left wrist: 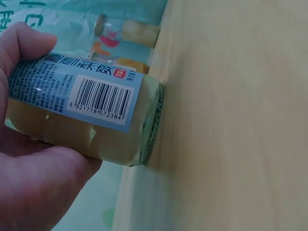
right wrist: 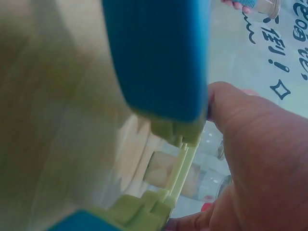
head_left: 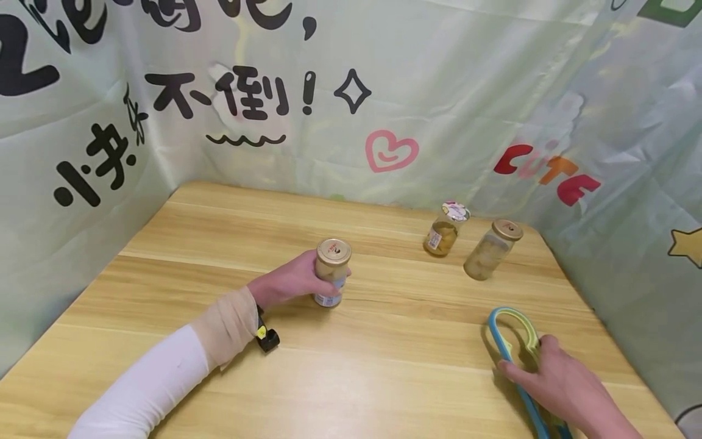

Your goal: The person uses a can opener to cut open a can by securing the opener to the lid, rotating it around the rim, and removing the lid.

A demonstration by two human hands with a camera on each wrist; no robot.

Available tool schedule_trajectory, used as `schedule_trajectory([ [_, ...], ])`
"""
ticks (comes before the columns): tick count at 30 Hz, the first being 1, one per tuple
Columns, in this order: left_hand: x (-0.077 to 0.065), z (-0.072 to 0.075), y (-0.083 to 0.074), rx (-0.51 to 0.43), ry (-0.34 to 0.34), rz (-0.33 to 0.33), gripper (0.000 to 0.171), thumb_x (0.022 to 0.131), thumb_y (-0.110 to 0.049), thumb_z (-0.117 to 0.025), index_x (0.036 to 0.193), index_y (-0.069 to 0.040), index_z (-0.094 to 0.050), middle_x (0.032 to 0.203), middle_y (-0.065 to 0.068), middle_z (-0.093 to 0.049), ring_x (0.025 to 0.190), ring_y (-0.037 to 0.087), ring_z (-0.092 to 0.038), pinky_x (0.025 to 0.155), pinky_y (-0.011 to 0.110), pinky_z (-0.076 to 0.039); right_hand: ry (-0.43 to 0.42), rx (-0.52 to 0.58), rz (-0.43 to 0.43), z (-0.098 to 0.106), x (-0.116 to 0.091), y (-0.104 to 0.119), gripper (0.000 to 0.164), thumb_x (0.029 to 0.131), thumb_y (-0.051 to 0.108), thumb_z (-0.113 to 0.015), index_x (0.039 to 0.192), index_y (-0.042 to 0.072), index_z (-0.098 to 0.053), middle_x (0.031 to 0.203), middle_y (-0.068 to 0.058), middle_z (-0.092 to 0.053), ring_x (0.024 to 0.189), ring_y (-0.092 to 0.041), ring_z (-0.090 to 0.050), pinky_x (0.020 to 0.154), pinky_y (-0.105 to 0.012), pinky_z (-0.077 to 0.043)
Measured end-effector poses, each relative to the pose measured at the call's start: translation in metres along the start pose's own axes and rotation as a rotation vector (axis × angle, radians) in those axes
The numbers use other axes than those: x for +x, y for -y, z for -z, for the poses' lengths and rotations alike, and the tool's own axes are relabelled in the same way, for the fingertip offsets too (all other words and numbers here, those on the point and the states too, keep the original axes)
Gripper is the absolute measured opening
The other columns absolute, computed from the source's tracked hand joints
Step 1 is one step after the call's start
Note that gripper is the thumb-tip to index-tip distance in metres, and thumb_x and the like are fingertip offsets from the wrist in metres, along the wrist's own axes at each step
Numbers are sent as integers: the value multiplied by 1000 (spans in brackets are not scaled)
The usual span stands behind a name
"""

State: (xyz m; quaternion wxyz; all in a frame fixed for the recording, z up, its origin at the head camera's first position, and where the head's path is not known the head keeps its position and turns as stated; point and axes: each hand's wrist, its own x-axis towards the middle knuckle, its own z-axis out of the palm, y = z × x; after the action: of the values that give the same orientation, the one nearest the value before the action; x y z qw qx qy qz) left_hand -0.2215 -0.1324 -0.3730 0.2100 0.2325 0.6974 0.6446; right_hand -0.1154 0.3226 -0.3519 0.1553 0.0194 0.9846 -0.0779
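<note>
My left hand (head_left: 293, 279) grips an upright glass jar (head_left: 331, 272) with a gold lid and a blue label. In the left wrist view the thumb and fingers wrap its sides, and pale pieces show inside below the barcode label (left wrist: 101, 98). The jar's base is right at the wooden tabletop. At the right, my right hand (head_left: 573, 381) holds a jar opener (head_left: 498, 339), a looped plastic tool, blue outside and yellow-green inside. Thumb and fingers lie on its two opposite arms. Stepped yellow-green teeth (right wrist: 139, 211) show along its inner side in the right wrist view.
Two more jars stand at the back right of the table (head_left: 384, 360): one with a patterned lid and yellowish contents (head_left: 443, 235), another with a gold lid (head_left: 488, 256). Printed cloth (head_left: 455, 97) hangs behind and along both sides.
</note>
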Motion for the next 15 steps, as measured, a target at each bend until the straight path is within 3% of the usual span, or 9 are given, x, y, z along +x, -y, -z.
schedule_trajectory([
  [7,2,11,6,-4,-1,-34,68,79,1,-71,138,-6,-37,135,25,-49,124,38,-47,98,43,-43,-175,-50,97,2,1,19,107,79,78,-48,130,-15,-33,103,-29,-59,81,-37,-61,58,-48,-46],
  [15,-1,19,5,49,-18,-33,70,79,1,-70,140,-1,-34,133,23,-51,121,34,-50,100,45,-41,-286,-17,190,3,6,54,101,80,74,-53,136,-9,-35,114,-38,-52,92,-49,-58,65,-55,-47],
])
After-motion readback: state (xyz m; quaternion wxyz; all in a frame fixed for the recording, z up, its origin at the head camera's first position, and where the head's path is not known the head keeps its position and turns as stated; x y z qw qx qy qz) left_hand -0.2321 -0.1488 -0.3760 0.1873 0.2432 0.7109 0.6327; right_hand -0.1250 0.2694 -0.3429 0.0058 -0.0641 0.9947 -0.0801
